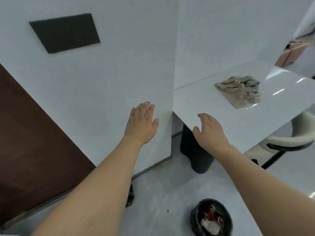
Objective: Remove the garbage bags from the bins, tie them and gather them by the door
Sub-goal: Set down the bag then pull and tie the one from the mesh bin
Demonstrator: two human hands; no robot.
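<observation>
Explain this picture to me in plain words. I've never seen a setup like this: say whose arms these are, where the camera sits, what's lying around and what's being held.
There is no machine here. A person wears one wide-angle camera on the head, looking forward and down, so the two bare arms are their own. The left hand and right hand are both stretched out, fingers relaxed, holding nothing. On the white table lies a crumpled beige and grey cloth. Under the table stands a dark ribbed bin. On the floor near the bottom edge sits a black garbage bag, open, with rubbish showing inside. A cream chair stands at right, a brown door at left.
</observation>
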